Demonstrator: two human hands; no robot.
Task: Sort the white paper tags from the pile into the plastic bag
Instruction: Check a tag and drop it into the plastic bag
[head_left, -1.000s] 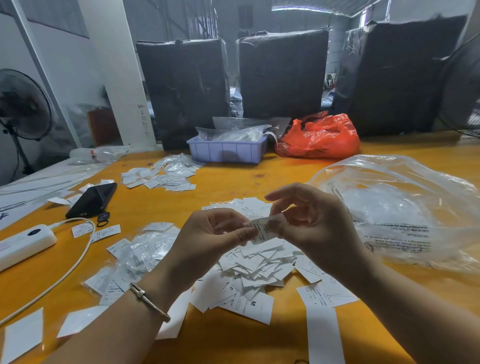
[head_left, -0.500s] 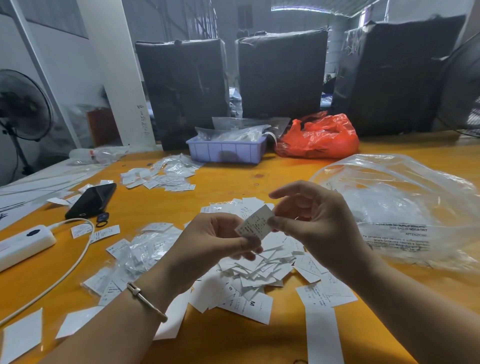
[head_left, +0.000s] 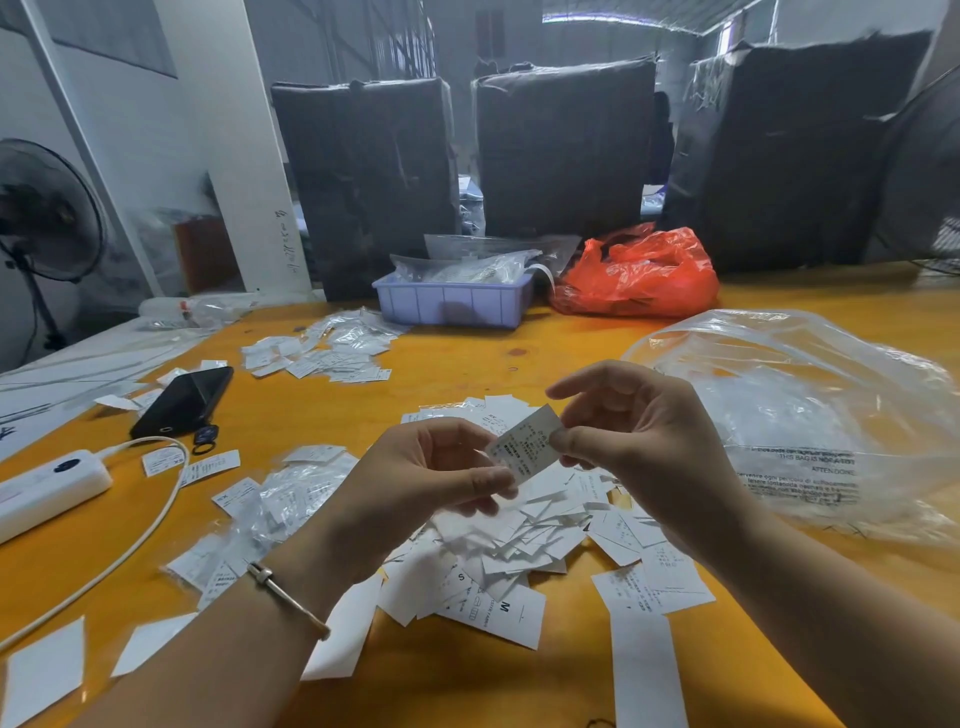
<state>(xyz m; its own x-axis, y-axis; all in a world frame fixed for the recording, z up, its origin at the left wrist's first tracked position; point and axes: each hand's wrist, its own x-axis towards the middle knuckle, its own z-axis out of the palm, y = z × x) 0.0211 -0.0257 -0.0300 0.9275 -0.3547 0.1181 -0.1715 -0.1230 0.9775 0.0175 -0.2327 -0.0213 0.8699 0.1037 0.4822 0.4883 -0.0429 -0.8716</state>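
Note:
A pile of white paper tags lies on the orange table in front of me. Above the pile, both hands hold one printed white tag. My left hand pinches its lower edge between thumb and fingers. My right hand pinches its right corner with thumb and forefinger, the other fingers spread. A large clear plastic bag with printed warning text lies crumpled to the right, close to my right hand.
Small clear sleeves with tags lie left of the pile, more further back. A black phone, a white power strip with cable, a lilac tray and a red bag sit around. Black wrapped bales stand behind.
The tag has been lifted slightly and turned so its printed face shows flat toward me. My right hand's fingers have spread more; both hands stay above the pile.

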